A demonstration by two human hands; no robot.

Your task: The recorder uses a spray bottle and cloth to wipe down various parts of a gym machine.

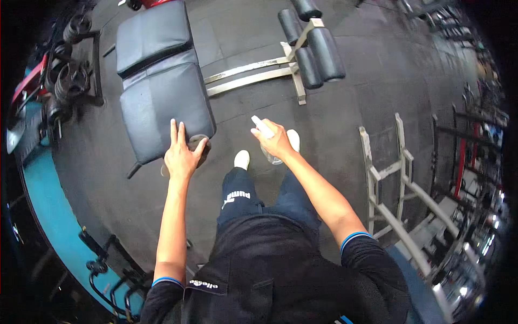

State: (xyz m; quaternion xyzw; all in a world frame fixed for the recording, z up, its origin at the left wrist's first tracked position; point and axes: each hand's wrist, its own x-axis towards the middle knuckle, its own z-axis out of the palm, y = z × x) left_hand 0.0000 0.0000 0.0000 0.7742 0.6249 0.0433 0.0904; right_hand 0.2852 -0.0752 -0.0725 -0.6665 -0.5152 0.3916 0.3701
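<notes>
My left hand (183,154) reaches over the near edge of the dark padded bench (151,108), two fingers stretched upward, its thumb and palm against a dark cloth (200,146) that it holds. My right hand (275,140) grips a clear spray bottle (272,156) with a white trigger head (261,124), to the right of the bench and above my feet.
The bench frame (243,86) ends in padded rollers (326,54) at the top. Weight plates (73,78) stand on a rack at left. A pale metal machine (391,170) stands at right, with more equipment beyond. A blue floor strip (38,189) runs along the left.
</notes>
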